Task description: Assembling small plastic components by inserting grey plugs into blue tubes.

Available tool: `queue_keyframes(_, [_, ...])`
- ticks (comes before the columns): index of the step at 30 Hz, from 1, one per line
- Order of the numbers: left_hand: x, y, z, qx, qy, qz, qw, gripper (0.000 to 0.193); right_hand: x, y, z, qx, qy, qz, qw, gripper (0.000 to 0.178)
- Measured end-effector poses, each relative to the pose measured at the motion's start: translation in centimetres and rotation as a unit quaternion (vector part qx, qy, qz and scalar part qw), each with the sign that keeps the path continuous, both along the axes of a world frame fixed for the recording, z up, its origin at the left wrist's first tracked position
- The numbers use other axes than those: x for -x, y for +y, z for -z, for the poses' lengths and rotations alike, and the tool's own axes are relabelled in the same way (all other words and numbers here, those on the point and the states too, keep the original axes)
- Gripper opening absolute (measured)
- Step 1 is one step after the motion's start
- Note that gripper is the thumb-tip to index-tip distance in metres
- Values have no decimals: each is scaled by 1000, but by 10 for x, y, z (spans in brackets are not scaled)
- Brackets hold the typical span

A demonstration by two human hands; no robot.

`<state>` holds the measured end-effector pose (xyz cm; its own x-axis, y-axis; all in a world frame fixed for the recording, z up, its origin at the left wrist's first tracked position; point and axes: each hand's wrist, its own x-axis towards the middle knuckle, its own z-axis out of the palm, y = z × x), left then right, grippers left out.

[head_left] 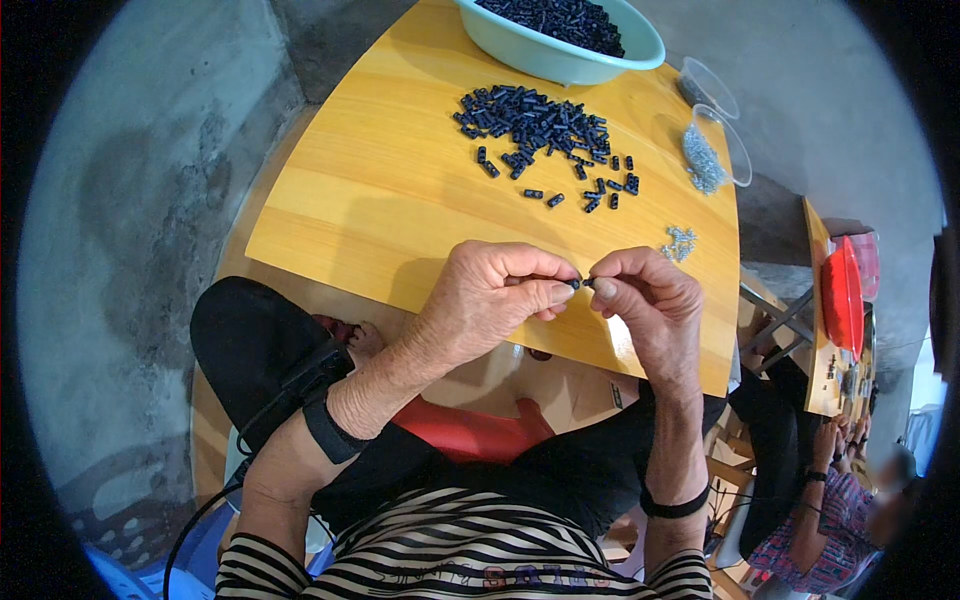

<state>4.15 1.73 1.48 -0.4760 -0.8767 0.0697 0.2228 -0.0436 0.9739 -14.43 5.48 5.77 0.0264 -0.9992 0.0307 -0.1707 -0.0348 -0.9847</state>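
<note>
My left hand [490, 285] pinches a small black plastic piece [573, 284] between thumb and forefinger, over the front part of the wooden table [370, 200]. Facing it, my right hand [655, 300] pinches a tiny dark part [588, 283], too small to name. The two parts meet or nearly meet; I cannot tell which. Beyond my hands lies a heap of short black plastic pieces [540, 125], with several loose ones at its near edge. A few small silvery screws [680, 243] lie to the right of the heap.
A pale green basin [560, 65] of black pieces stands at the far edge. Two clear tubs sit at the right, the nearer holding silvery screws [704, 165]. At far right, another person [820, 520] sits by a second table with a red basin [842, 300].
</note>
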Motion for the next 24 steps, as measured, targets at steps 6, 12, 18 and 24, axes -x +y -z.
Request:
queue_keyframes(6, [1,1,0,-7,5,1,1000,13,-7,1,1,15,52,-2,999,9])
queue_keyframes(12, [1,2,0,-23,7,3,1000,14,-7,0,1,46,105,1,993,11])
queue_keyframes(18, [1,2,-2,-28,-24,5,999,14,-8,-4,-17,228,312,-61,920,15])
queue_keyframes(24, [4,1,-1,-43,-31,3,999,14,-7,-7,-22,260,369,-101,887,20])
